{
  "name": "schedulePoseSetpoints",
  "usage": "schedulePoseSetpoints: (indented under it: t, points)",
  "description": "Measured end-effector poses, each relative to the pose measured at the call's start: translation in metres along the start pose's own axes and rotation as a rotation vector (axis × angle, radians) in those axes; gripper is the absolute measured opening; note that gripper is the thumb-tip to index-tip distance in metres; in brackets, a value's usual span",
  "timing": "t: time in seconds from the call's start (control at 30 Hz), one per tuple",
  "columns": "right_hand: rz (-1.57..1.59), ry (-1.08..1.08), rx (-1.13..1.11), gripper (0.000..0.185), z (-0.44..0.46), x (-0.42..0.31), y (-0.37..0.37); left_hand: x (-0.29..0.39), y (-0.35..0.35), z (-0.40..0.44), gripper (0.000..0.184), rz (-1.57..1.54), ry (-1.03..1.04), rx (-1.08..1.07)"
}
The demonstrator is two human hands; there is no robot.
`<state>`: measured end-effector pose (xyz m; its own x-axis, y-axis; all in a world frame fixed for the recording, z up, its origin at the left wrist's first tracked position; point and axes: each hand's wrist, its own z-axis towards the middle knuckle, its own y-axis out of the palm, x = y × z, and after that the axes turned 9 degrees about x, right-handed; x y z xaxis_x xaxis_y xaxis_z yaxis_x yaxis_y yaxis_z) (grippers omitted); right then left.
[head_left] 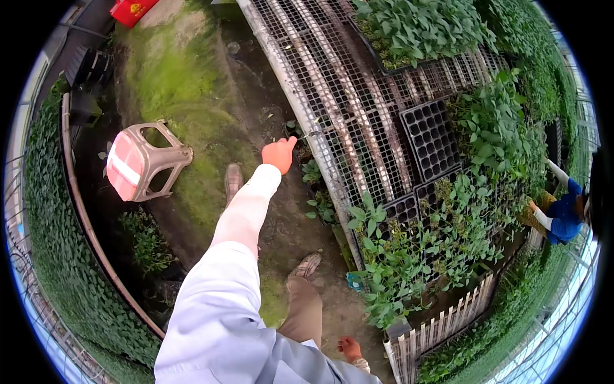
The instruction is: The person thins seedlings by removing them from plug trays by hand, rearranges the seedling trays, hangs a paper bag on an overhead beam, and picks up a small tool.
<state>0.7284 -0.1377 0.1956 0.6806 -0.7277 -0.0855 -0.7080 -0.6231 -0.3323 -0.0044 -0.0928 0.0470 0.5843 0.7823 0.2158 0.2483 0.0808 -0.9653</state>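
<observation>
My left hand [279, 155] reaches forward on an outstretched, white-sleeved arm, near the long pale edge of the mesh bench [332, 150]. Its fingers are closed, and a thin curved piece like wire [312, 134] shows between the fingertips and the bench edge. Whether I hold that piece is too small to tell. Low in the view, by my hip, my right hand [350, 348] hangs with loosely curled fingers; I see nothing in it. Leafy seedlings [322, 208] grow below the bench edge, close to my left hand.
A stool [160, 160] with a pink-and-white top stands left on mossy ground. On the bench are a black cell tray [430, 141] and trays of leafy seedlings [441, 237]. A slatted fence [441, 320] lies lower right. Another person [566, 214] in blue works at far right.
</observation>
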Motion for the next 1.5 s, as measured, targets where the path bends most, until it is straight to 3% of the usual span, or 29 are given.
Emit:
schedulePoseSetpoints:
  t: [0.03, 0.1, 0.13, 0.17, 0.23, 0.3, 0.33, 0.37, 0.4, 0.53, 0.6, 0.67, 0.8, 0.9, 0.97, 1.0, 1.03, 1.1, 1.17, 1.23, 1.3, 1.37, 1.4, 1.47, 1.5]
  points:
    - [-0.183, -0.027, 0.012, 0.018, -0.007, -0.020, 0.013, -0.013, -0.001, 0.010, 0.022, -0.012, 0.002, -0.015]
    - [-0.360, -0.041, 0.020, 0.017, -0.038, -0.063, 0.063, -0.044, -0.021, 0.034, 0.022, -0.560, -0.053, 0.321]
    - [-0.263, -0.060, 0.069, 0.016, -0.052, -0.098, 0.088, -0.062, -0.037, 0.048, 0.020, -1.076, -0.258, 0.108]
    - [-0.169, -0.084, 0.115, 0.015, -0.067, -0.135, 0.110, -0.077, -0.082, 0.060, 0.019, -1.463, -0.628, -0.243]
    - [-0.249, -0.110, 0.082, 0.014, -0.088, -0.204, 0.159, -0.119, -0.149, 0.075, 0.020, -1.805, -0.760, -0.332]
    - [-0.335, -0.144, 0.034, 0.013, -0.114, -0.256, 0.211, -0.171, -0.204, 0.098, 0.022, -1.916, -0.826, -0.388]
    - [-0.269, -0.296, 0.098, 0.012, -0.119, -0.290, 0.236, -0.194, -0.227, 0.110, 0.022, -1.929, -0.796, -0.341]
    - [-0.192, -0.464, 0.150, 0.012, -0.118, -0.334, 0.269, -0.217, -0.248, 0.126, 0.022, -1.879, -0.761, -0.295]
    - [-0.075, -0.496, 0.170, 0.016, -0.134, -0.395, 0.314, -0.239, -0.272, 0.143, 0.021, -1.763, -0.755, -0.295]
    - [-0.119, -0.804, -0.248, 0.033, -0.260, -0.683, 0.555, -0.293, -0.355, 0.191, 0.018, -1.684, -0.592, -0.392]
    - [-0.078, -0.941, -0.467, 0.041, -0.321, -0.791, 0.666, -0.325, -0.391, 0.215, 0.021, -1.688, -0.536, -0.486]
    - [-0.107, -0.996, -0.694, 0.038, -0.359, -0.869, 0.758, -0.368, -0.424, 0.246, 0.022, -1.655, -0.509, -0.461]
    - [-0.194, -1.016, -0.799, 0.017, -0.396, -0.965, 0.896, -0.480, -0.494, 0.310, 0.023, -1.626, -0.565, -0.437]
    - [-0.394, -0.952, -0.865, 0.015, -0.425, -1.014, 0.974, -0.565, -0.522, 0.341, 0.025, -1.557, -0.584, -0.370]
    - [-0.502, -1.101, -0.752, 0.017, -0.439, -1.038, 1.030, -0.621, -0.530, 0.354, 0.026, -1.515, -0.569, -0.338]
    - [-0.540, -1.257, -0.638, 0.016, -0.436, -1.051, 1.059, -0.649, -0.532, 0.361, 0.027, -1.320, -0.520, -0.181]
    - [-0.557, -1.576, -0.339, 0.015, -0.431, -1.069, 1.087, -0.680, -0.533, 0.371, 0.029, -1.122, -0.464, -0.026]
    - [-0.563, -1.781, -0.063, 0.014, -0.416, -1.110, 1.124, -0.759, -0.529, 0.389, 0.033, -1.087, -0.761, 0.073]
    - [-0.733, -1.769, -0.003, 0.017, -0.407, -1.129, 1.141, -0.860, -0.522, 0.418, 0.031, -1.025, -0.917, 0.200]
    - [-0.984, -1.597, 0.112, 0.020, -0.379, -1.135, 1.149, -0.969, -0.504, 0.466, 0.026, -0.936, -0.978, 0.324]
    - [-1.130, -1.455, 0.200, 0.022, -0.350, -1.124, 1.144, -1.062, -0.491, 0.525, 0.028, -0.647, -0.918, 0.477]
    - [-1.147, -1.231, 0.193, 0.021, -0.331, -1.104, 1.130, -1.131, -0.494, 0.591, 0.030, -0.494, -0.918, 0.485]
    - [-1.108, -1.000, 0.199, 0.020, -0.317, -1.089, 1.122, -1.162, -0.496, 0.621, 0.030, -0.450, -0.903, 0.450]
    - [-1.215, -0.957, 0.207, 0.019, -0.297, -1.057, 1.095, -1.214, -0.494, 0.677, 0.031, -0.396, -0.886, 0.427]
    - [-1.251, -1.085, 0.149, 0.025, -0.305, -1.047, 1.089, -1.236, -0.489, 0.703, 0.031, -0.383, -0.886, 0.439]
